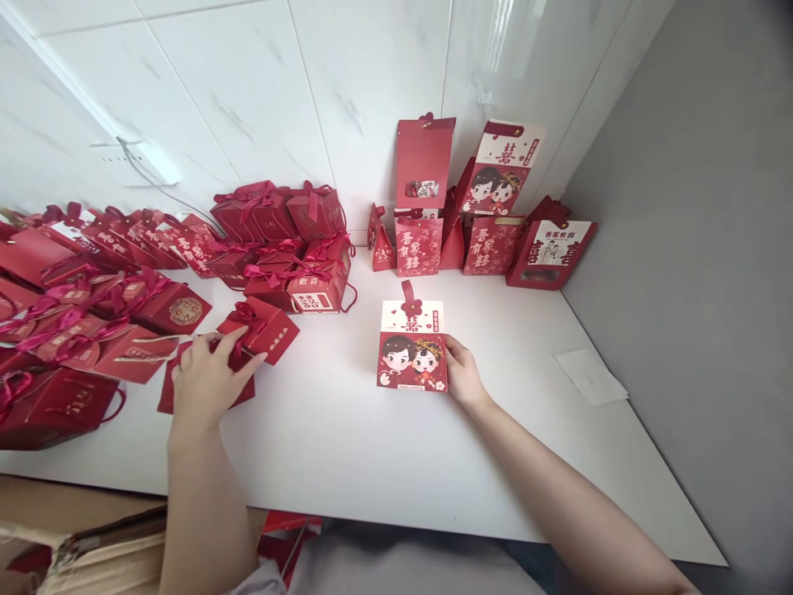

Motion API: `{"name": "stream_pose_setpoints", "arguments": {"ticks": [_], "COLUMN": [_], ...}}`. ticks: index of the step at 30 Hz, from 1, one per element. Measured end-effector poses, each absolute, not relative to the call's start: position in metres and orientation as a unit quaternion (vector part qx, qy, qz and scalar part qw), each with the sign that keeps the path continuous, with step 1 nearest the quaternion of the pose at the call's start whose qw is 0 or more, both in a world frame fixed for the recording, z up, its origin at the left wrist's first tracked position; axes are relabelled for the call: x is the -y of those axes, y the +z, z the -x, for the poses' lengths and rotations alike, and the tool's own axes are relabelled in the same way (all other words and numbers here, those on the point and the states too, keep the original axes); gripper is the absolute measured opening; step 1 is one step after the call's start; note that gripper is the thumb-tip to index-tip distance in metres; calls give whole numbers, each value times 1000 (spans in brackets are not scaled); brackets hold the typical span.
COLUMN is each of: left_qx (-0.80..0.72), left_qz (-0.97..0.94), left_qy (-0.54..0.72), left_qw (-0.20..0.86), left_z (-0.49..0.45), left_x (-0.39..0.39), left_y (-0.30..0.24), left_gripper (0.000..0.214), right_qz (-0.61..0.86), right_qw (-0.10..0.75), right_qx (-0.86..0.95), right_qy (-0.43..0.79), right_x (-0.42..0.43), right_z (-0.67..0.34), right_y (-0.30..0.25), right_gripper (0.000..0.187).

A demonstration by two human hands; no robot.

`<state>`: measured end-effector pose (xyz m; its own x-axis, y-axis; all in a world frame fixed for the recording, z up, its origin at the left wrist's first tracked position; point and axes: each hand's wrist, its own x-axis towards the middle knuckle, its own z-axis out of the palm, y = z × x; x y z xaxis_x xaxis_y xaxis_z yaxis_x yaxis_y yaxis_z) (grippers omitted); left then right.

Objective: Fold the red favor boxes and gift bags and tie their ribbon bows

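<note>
My left hand (pixel 207 378) lies over a flat red card (pixel 166 395) on the white table (pixel 347 446), fingers reaching to a small red ribboned gift box (pixel 268 330) and touching it. My right hand (pixel 463 373) holds the right edge of a red-and-cream gift box (pixel 412 347) printed with a cartoon couple, lying flat at the table's middle.
Several red ribboned boxes (pixel 297 248) are piled at the back and left. More red gift bags and boxes (pixel 489 223) stand against the tiled wall at back right. A white slip of paper (pixel 590 376) lies near the right edge. Cardboard (pixel 105 545) sits below the front edge.
</note>
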<state>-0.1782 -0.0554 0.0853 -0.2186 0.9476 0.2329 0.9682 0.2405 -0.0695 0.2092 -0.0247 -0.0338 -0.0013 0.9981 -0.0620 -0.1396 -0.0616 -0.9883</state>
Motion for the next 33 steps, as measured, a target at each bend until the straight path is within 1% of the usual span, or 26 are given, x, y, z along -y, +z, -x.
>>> {"name": "stream_pose_setpoints", "arguments": {"ticks": [2,4,8,11,14,19,21,24,28,31,33], "left_qx": [760,721,615,573,562,541,527,531,638,672,622], "left_qz": [634,676,771,802,807,803,806,785,634,587,638], "left_qy": [-57,-86,-154,-164,-173,-222,-239,-276,-360,-384,-391], "left_qw": [132,127,54,33,59,112,122,161,248,238,229], "left_z": [175,173,167,158,154,161,162,156,131,105,88], "left_x": [64,69,60,37,7,-31,-36,-29,-6,8,16], "left_y": [81,77,75,75,73,65,62,59,63,67,66], "left_gripper": [61,57,44,46,50,46,51,59,55,50,44], "right_qz": [480,480,481,479,479,481,479,478,476,477,476], "right_qw": [518,516,516,519,518,518,518,516,514,516,516], "right_qx": [446,444,442,440,441,444,445,447,449,451,451], "right_qy": [550,553,554,554,555,551,551,553,554,550,551], "right_x": [25,24,24,24,23,23,23,24,24,24,24], "right_z": [-209,-209,-209,-209,-209,-209,-209,-209,-209,-209,-209], "right_y": [-33,-33,-32,-33,-36,-37,-36,-35,-35,-35,-35], "right_gripper": [35,34,35,35,35,33,34,34,33,33,35]}}
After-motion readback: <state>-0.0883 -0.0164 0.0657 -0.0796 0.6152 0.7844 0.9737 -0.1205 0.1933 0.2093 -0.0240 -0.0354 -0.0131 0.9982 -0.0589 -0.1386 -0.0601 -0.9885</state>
